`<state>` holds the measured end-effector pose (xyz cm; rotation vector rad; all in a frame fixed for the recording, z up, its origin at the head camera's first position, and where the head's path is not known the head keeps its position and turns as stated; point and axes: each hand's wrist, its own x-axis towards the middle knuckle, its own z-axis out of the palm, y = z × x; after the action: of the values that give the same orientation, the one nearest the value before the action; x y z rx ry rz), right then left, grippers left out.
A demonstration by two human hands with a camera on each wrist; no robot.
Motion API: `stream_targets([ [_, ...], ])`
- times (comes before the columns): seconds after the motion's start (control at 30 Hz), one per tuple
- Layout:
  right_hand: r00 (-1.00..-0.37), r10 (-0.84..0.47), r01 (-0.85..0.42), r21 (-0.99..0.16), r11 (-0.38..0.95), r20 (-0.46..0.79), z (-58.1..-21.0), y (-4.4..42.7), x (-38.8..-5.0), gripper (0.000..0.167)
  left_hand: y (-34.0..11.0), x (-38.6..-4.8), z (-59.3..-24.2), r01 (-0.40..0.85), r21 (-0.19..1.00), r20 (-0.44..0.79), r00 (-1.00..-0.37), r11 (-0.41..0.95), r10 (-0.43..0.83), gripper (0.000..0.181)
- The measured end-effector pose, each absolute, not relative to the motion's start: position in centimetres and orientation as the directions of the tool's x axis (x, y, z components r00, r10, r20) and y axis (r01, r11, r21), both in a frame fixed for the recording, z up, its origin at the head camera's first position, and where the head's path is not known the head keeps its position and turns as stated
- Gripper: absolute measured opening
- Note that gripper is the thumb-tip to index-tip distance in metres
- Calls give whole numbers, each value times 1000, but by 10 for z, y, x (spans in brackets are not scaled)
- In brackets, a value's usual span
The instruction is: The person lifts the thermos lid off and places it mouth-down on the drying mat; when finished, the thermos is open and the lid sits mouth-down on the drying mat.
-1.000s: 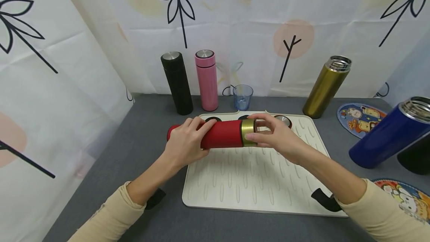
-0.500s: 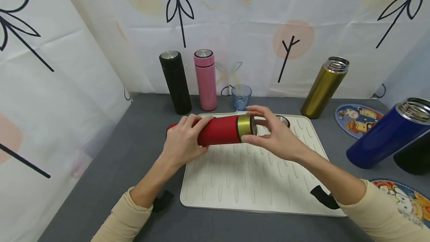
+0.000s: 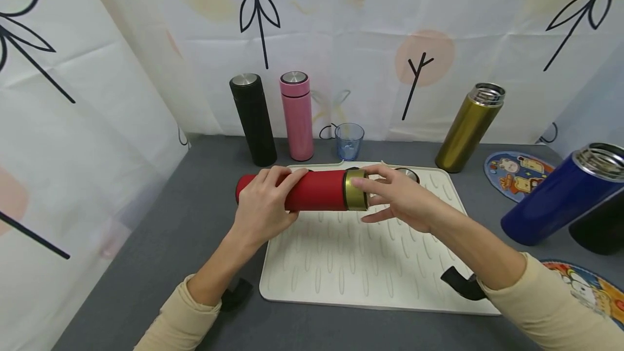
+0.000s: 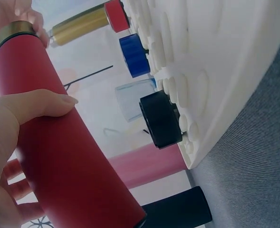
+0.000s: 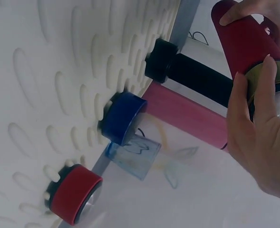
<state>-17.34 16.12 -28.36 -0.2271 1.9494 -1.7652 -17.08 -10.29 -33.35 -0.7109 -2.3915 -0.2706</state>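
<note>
I'm holding the red bottle (image 3: 317,190) roughly level above the back part of the white tray (image 3: 361,264), not touching it. My left hand (image 3: 263,205) is wrapping the body, left of its middle, thumb on one side, fingers closing over the other. My right hand (image 3: 400,194) is pinching the gold cap (image 3: 356,190) at the bottle's right end, thumb against fingertips; the lower fingers are hanging loose, off the cap.

Handling, my read: the wall is looking rigid, likely metal, so I'm not worrying about crushing it. Weight I'm guessing as moderate; the pictures aren't showing whether anything's inside. The red finish is looking matte, so I'm expecting decent friction there. The gold band is looking shinier and narrow, so I'm rating it as the slip risk, more so with dry or damp fingertips.

Where to hold: I'm favouring a full wrap near mid-body for balance, plus opposed fingertips on the band, staying off the flat end disc. One-handed by the cap alone, I'd be trusting the joint too much.

Clearance: the black cap (image 5: 162,60), blue cap (image 5: 123,118) and red cap (image 5: 78,192) are standing along the tray's rear edge. The clear blue cup (image 3: 349,142) is standing behind on the desk (image 3: 341,332), looking the most breakable.
</note>
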Motion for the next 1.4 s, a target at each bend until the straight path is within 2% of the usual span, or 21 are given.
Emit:
stream_targets([
  [0.2, -866, -489, 20, -984, 174, -104, -291, 162, -177, 64, -107, -173, -336, 546, 30, 618, -668, 837, 414, 82],
  [0.3, -869, -491, -27, -983, 184, -68, -293, 162, -178, 66, -108, -174, -336, 548, 33, 624, -664, 836, 411, 82],
  [0.4, -885, -458, 2, -985, 173, -82, -292, 159, -179, 65, -108, -176, -337, 542, 34, 628, -665, 840, 403, 80],
  [0.57, -904, -399, 122, -987, 108, -155, -290, 153, -180, 62, -110, -178, -338, 525, 43, 627, -677, 850, 386, 79],
  [0.9, -870, -422, 289, -957, -14, -257, -289, 150, -186, 69, -110, -178, -339, 515, 36, 638, -672, 857, 377, 82],
  [1.1, -864, -420, 298, -955, 18, -277, -289, 149, -186, 60, -112, -177, -339, 507, 17, 641, -667, 862, 380, 80],
  [1.3, -847, -431, 321, -946, 49, -310, -288, 151, -187, 62, -112, -177, -338, 498, 6, 641, -668, 867, 379, 81],
  [1.4, -847, -443, 293, -954, 70, -293, -289, 153, -186, 62, -113, -177, -337, 503, 13, 634, -672, 864, 382, 81],
])
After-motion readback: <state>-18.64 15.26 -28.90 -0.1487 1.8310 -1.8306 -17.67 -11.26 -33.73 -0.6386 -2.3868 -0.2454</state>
